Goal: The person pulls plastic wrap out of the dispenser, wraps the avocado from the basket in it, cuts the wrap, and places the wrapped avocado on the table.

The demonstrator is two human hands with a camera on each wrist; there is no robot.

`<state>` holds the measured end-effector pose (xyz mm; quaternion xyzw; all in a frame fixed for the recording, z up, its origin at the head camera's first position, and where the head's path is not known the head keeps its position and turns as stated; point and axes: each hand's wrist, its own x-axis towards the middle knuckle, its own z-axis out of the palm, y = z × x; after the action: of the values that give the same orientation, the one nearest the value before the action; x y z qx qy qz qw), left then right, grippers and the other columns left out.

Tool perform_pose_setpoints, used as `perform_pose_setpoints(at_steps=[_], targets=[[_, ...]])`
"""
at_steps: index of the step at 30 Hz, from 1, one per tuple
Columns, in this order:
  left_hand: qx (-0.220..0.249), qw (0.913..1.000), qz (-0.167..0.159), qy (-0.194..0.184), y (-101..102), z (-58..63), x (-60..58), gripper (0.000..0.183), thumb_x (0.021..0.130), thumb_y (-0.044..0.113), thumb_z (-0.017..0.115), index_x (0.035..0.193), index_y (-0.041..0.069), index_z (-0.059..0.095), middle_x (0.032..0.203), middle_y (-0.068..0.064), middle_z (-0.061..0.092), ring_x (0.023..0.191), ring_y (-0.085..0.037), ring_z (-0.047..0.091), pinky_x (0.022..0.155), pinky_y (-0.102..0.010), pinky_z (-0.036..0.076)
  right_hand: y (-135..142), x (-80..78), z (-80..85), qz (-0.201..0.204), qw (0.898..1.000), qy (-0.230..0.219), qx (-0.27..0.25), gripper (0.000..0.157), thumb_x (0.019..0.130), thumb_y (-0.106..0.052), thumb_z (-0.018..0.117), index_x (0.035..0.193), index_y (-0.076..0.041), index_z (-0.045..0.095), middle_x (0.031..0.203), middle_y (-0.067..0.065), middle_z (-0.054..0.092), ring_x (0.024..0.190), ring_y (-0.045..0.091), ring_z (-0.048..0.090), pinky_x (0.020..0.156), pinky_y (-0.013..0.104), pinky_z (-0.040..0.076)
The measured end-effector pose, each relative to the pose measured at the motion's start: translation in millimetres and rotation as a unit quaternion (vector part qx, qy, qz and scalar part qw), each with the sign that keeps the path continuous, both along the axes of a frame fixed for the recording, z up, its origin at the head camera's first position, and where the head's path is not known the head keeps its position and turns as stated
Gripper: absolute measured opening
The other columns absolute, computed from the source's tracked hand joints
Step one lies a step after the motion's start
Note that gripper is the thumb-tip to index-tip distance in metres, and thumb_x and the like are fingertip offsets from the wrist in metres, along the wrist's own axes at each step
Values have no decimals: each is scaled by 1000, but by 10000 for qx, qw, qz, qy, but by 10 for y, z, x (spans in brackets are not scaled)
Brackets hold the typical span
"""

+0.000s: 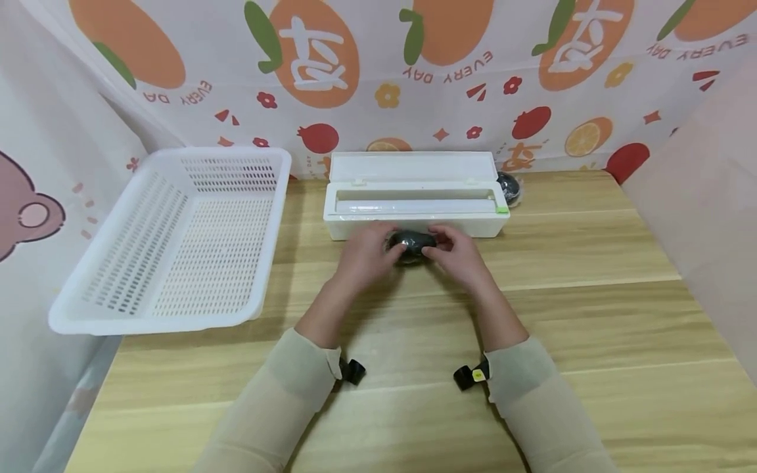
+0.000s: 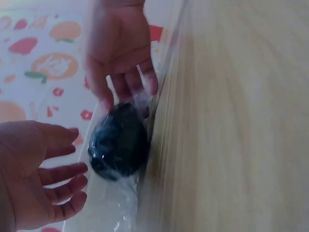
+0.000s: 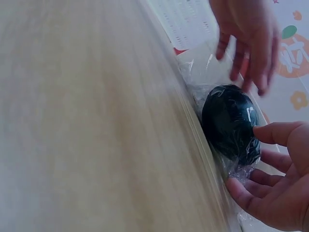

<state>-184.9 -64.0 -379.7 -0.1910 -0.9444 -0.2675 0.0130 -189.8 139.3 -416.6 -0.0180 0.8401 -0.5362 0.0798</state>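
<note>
A dark oval object (image 1: pixel 412 243), wrapped in clear plastic film (image 3: pixel 244 174), lies on the table against the front of a white cling film dispenser (image 1: pixel 414 226). The dispenser's lid is up, and a film roll (image 1: pixel 414 206) shows inside. At the object's right end, my right hand (image 1: pixel 458 253) touches it with the thumb (image 3: pixel 265 132), fingers curved round the gathered film. My left hand (image 1: pixel 368 253) is at the other end; both wrist views show a small gap between its relaxed fingers and the object. What the object is under the film cannot be made out.
A white perforated plastic basket (image 1: pixel 269 263) stands on the left of the wooden table (image 1: pixel 591 309). Behind the dispenser's right end sits another film-wrapped dark object (image 1: pixel 509 187). A fruit-print curtain (image 1: pixel 378 125) hangs along the back.
</note>
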Motion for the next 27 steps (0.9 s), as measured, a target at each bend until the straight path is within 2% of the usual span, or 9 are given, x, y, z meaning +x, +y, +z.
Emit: perform_pose_setpoints(at_steps=[3,8,10,12,14,16,18,22,27], targets=[[-478,9973,-370,419,91,-12,-1,34,91,25,71,120,8,69,118,-11,67,111,-29,60,100,-41,46,14,22,8,15,9999,88,125,50,89,-21,72,136,-12,58,129,12,61,119,28,57,102,42,47],[-710,9957,-428,408,124,-15,5,33,88,20,75,118,9,69,117,-11,66,110,-30,60,98,-42,46,125,101,162,114,9973,377,619,47,92,-28,70,134,-12,60,130,10,63,118,27,61,97,42,51],[-718,9959,-413,372,122,-1,2,33,88,19,75,118,9,69,118,-10,65,110,-30,60,97,-42,47,211,124,260,-182,9943,729,756,43,91,-27,71,131,-12,63,124,10,66,112,26,62,91,42,54],[-736,9956,-426,405,123,17,-2,32,88,20,74,118,9,69,118,-10,65,110,-30,60,96,-43,47,325,120,336,-698,9857,1234,910,41,88,-24,73,127,-11,65,120,10,66,111,27,60,93,44,52],[-709,9955,-432,457,113,19,3,31,88,20,74,117,10,69,118,-10,65,109,-31,60,95,-43,47,454,88,380,-1189,9736,1608,1099,44,85,-23,77,125,-10,65,125,11,62,119,29,53,100,48,46],[-699,9954,-422,507,104,20,6,29,89,21,73,116,10,69,118,-10,65,108,-32,59,95,-43,47,605,23,384,-1431,9635,1790,1384,54,82,-24,80,130,-11,62,135,12,54,130,31,43,108,52,38],[-685,9954,-403,534,95,20,7,29,89,20,73,116,11,69,118,-10,65,108,-32,59,94,-43,47,752,-63,364,-1343,9609,1751,1671,66,80,-29,82,138,-10,55,146,14,45,139,33,35,114,54,30],[-732,9949,-413,549,94,10,6,30,89,21,74,116,11,69,118,-10,65,108,-32,60,95,-43,47,962,-222,297,-687,9663,1330,2095,88,81,-41,80,152,-11,37,159,13,30,148,34,24,118,57,23],[-726,9949,-445,535,122,-5,0,30,90,25,73,116,12,69,118,-9,65,108,-31,59,95,-42,47,1074,-340,246,-147,9615,945,2576,94,82,-52,75,156,-17,29,163,5,23,151,32,18,118,57,22]])
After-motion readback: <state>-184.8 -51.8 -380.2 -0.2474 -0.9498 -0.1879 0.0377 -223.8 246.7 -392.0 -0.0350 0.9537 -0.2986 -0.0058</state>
